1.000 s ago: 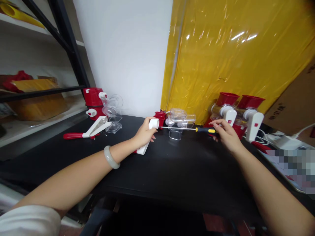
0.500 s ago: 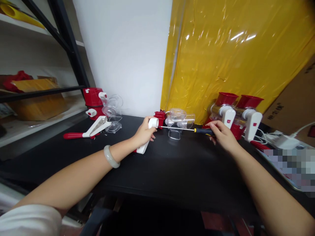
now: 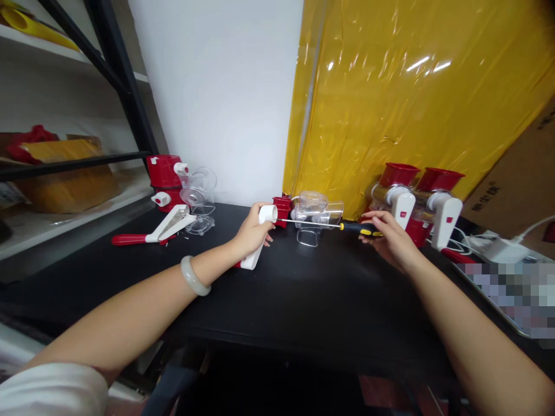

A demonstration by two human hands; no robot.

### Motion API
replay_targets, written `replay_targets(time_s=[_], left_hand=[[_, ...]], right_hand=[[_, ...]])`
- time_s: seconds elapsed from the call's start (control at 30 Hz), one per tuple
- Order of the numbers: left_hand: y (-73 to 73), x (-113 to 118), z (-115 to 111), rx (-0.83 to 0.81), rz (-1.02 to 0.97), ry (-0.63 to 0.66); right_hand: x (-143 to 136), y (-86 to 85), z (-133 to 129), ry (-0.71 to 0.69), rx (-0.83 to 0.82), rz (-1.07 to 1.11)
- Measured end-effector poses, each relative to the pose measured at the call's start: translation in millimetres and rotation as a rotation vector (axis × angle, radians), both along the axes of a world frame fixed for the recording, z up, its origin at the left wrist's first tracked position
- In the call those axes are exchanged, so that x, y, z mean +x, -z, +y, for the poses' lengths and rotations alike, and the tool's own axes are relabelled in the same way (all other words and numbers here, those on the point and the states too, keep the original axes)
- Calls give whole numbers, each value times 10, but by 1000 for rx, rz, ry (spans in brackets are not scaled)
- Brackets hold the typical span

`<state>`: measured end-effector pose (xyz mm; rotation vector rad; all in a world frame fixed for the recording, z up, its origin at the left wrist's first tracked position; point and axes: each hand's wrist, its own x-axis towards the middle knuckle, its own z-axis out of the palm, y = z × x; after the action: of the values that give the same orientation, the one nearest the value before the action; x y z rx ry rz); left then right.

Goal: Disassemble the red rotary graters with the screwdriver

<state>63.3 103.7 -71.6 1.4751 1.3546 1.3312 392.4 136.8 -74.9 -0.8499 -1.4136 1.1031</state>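
My left hand (image 3: pixel 251 232) grips a white crank handle (image 3: pixel 254 259) near its round socket, which faces right. A bit of its red grip shows below the hand. The fingers of my right hand (image 3: pixel 388 238) are closed around the black and yellow handle of a screwdriver (image 3: pixel 353 228). Its long metal shaft runs level to the left, and the tip reaches the opening of the socket; whether it touches a screw inside is hidden. Another crank handle (image 3: pixel 151 236), white with a red grip, lies on the table to the left of my left hand.
Red housings (image 3: pixel 165 173) and clear plastic parts (image 3: pixel 199 196) stand at the back left. More clear parts (image 3: pixel 314 208) and a red piece (image 3: pixel 281 209) sit behind my hands. Two assembled rotary graters (image 3: pixel 440 199) stand at the right, near white cables (image 3: pixel 466 240). Shelving (image 3: pixel 130 190) borders the left.
The screwdriver handle has turned, with more yellow showing now. Both hands, the crank handle and the screwdriver have shifted slightly left.
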Motion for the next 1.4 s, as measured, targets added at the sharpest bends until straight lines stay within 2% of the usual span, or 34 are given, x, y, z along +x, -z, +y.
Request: replay_targets(time_s=[0.1,0.2,0.33,0.53,0.67,0.77,0.87,0.93,1.07,1.23,1.4], left_hand=[[1,-2,0,-4,6,5],[-1,3,-7,2,4,10],[-6,9,-16,-7,6,5],[-22,6,-16,6,3,0],[-15,5,-13,9,1,5],[5,8,-10,8,21,15],[12,15,-16,11,37,21],[8,19,-23,11,39,20],[2,14,-22,6,25,16],[15,-2,2,12,18,26],[9,5,-13,14,13,22]], right_hand=[[8,30,39,61,-67,-159],[29,43,59,111,-11,-305],[44,37,55,111,75,-162],[37,-2,5,-13,101,-38],[-23,-27,-10,51,-29,-22],[-56,-34,-12,129,-157,-109],[-45,-33,-7,182,-128,-181],[-25,-31,4,177,-87,-134],[0,-34,15,90,-27,56],[-32,-35,-8,-14,-59,194],[-79,20,31,82,-77,164]])
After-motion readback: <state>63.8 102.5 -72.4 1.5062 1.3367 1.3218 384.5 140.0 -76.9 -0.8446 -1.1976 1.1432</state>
